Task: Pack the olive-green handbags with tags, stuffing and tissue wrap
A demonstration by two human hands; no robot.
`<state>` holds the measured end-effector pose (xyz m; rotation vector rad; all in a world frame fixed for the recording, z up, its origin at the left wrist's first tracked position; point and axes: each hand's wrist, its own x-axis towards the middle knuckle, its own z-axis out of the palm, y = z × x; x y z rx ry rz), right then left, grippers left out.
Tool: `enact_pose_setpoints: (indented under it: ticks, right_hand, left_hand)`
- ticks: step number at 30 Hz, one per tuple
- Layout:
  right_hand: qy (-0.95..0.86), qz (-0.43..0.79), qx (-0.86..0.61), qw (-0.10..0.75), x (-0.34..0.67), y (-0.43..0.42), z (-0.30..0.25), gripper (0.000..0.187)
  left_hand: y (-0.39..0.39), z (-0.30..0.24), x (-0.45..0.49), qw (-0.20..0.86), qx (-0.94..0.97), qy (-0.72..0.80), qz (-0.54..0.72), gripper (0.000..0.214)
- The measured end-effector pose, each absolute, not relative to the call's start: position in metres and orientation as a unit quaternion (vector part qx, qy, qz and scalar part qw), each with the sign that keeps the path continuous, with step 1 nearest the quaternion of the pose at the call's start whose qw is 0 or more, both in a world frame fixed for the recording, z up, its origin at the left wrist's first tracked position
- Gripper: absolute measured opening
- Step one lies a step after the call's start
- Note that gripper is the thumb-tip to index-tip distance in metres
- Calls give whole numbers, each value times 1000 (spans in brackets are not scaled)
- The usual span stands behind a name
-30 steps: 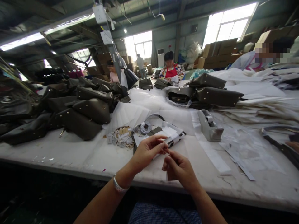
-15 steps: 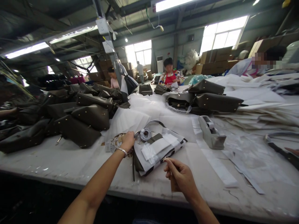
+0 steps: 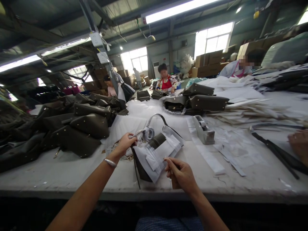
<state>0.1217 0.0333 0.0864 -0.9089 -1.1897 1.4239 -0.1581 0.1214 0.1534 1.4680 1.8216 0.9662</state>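
Note:
A dark olive handbag [image 3: 141,165] wrapped in white sheeting lies in front of me, its handle [image 3: 158,116] arching up at the back. My left hand [image 3: 125,143] is closed on the upper left side of the bag, beside a coil of wrapped strap [image 3: 147,134]. Between the thumb and forefinger of my right hand [image 3: 179,171] is the thin string of a brown hang tag [image 3: 175,182], which dangles below the fingers. That hand is just right of the bag's lower edge. Behind my left wrist lies a bunch of tag strings [image 3: 129,157], partly covered.
Dark handbags [image 3: 79,138] are heaped at left, and more [image 3: 209,102] lie further back. A grey tape dispenser [image 3: 206,134] stands right of my bag. White sheets [image 3: 255,110] are stacked at right. A co-worker's hand [image 3: 298,142] is by a dark strap [image 3: 276,154].
My left hand has lifted the bag's left side, so it tilts up and its handle stands higher. The right hand still pinches the tag string. The view has shifted right.

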Motion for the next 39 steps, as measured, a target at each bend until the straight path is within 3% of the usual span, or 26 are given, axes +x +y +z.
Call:
enact_pose_setpoints:
  ticks: [5, 13, 19, 23, 28, 34, 39]
  right_hand:
    - [-505, 578, -375, 520, 125, 23, 102, 49]
    - [-503, 572, -391, 517, 122, 10, 119, 46]
    - [-487, 583, -384, 525, 111, 8, 127, 49]
    - [-478, 589, -372, 535, 103, 6, 128, 49]
    - [-470, 601, -353, 542, 97, 4, 129, 43]
    - [-476, 605, -352, 533, 97, 4, 131, 45]
    - [-500, 607, -353, 507, 99, 3, 135, 49]
  left_hand:
    - [72, 189, -109, 417, 564, 579, 416, 51]
    - [18, 199, -53, 507, 602, 450, 420, 44]
    - [17, 187, -57, 598, 533, 380, 462, 52]
    - [18, 185, -65, 530, 585, 419, 448, 32]
    - [24, 192, -73, 353, 742, 456, 343, 26]
    - [27, 184, -71, 276, 759, 452, 379, 13]
    - [19, 178, -75, 232, 767, 429, 417, 17]
